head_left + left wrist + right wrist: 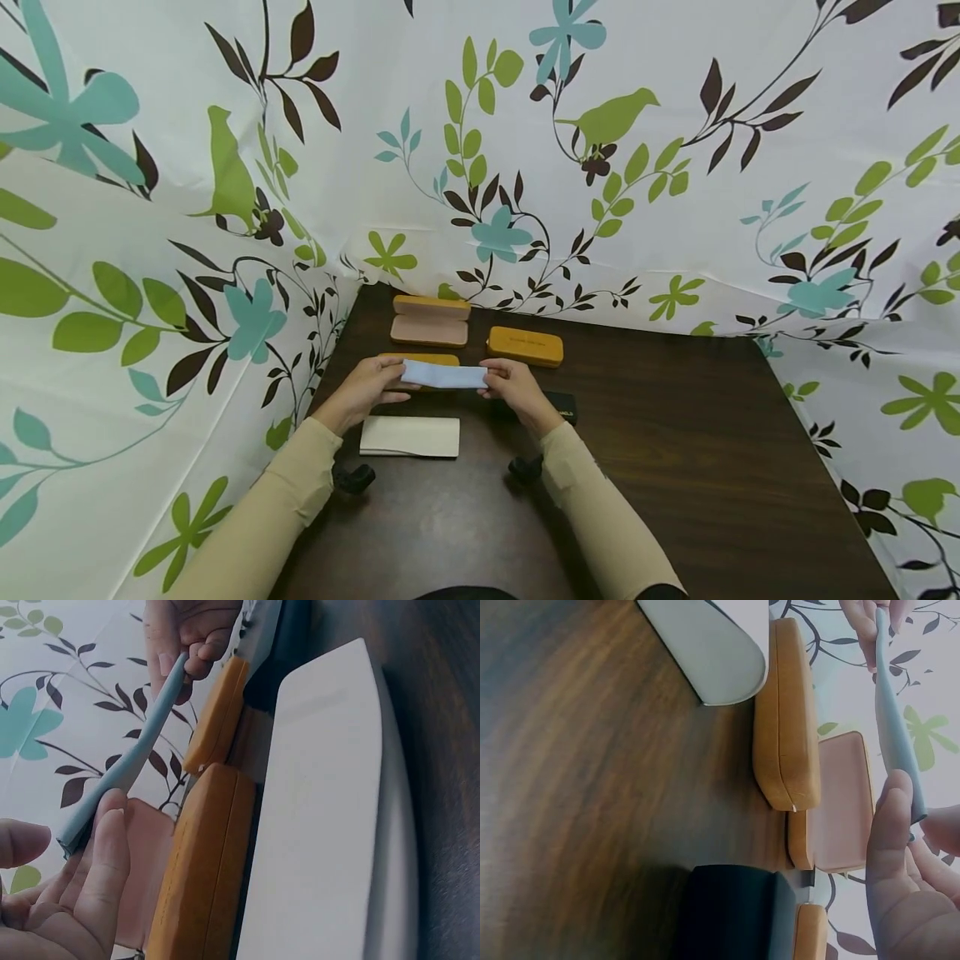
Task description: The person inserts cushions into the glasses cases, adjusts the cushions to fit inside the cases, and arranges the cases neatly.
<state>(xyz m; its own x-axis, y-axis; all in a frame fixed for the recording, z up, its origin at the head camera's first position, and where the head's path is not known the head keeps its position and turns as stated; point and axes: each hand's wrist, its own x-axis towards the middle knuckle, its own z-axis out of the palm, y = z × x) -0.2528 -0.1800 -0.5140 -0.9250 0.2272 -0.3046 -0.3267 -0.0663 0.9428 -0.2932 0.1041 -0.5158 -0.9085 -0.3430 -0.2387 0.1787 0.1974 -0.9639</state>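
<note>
A light blue folded cloth is stretched in a flat strip between my two hands, above the table. My left hand pinches its left end, and my right hand grips the right end between thumb and fingers. In the left wrist view the cloth shows edge-on, several layers thick. Beneath it lies a closed mustard glasses case, partly hidden by the cloth. A white folding case lies nearer me, just below the left hand. A dark case is partly covered by the right hand.
Toward the back of the dark wooden table stands an open mustard glasses case with pink lining. Right of it lies another closed mustard case. Patterned white fabric hangs behind and at both sides.
</note>
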